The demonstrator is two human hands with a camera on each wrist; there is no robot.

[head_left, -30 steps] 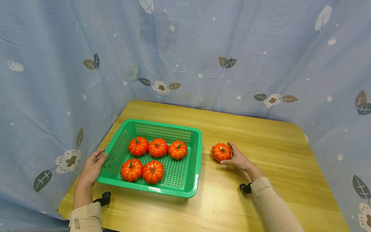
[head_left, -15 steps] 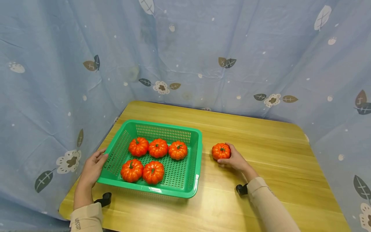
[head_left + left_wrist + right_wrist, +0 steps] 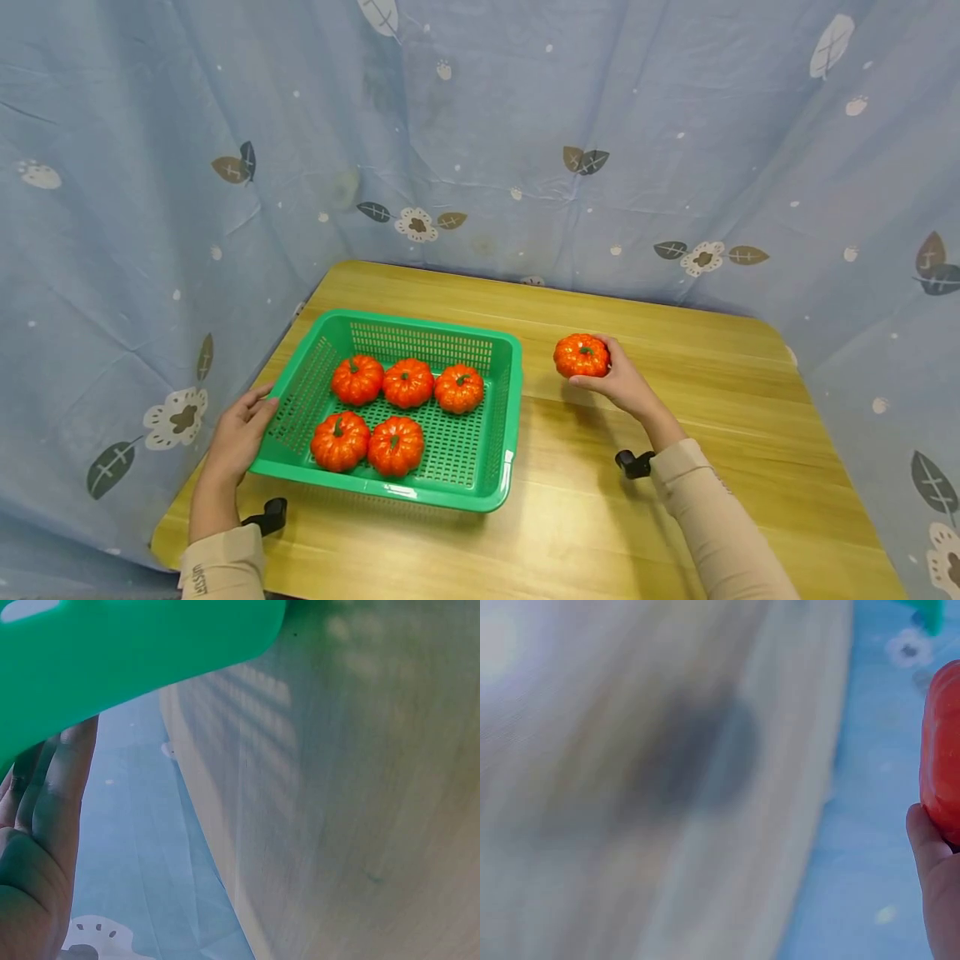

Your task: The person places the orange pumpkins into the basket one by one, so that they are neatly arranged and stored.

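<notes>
A green plastic basket (image 3: 512,400) with slotted walls stands on the left part of the table. Inside it several small orange pumpkins (image 3: 396,446) lie in two rows, three behind and two in front. My left hand (image 3: 238,437) grips the basket's left rim, thumb at its top edge; in the left wrist view the fingers (image 3: 60,787) reach up behind the green rim (image 3: 135,652). Right of the basket, my right hand (image 3: 622,379) holds another pumpkin (image 3: 581,356) above the table between thumb and fingers. The right wrist view shows only part of that pumpkin (image 3: 943,750), at its right edge.
The wooden table (image 3: 712,417) has rounded back corners. A blue patterned curtain (image 3: 495,167) hangs behind it and along both sides. Black wrist mounts (image 3: 633,464) stick out from below both cuffs. The held pumpkin's shadow falls on the tabletop.
My right hand closed around the pumpkin on the table and lifted it, up and slightly towards the back. The left hand and the basket have stayed where they were.
</notes>
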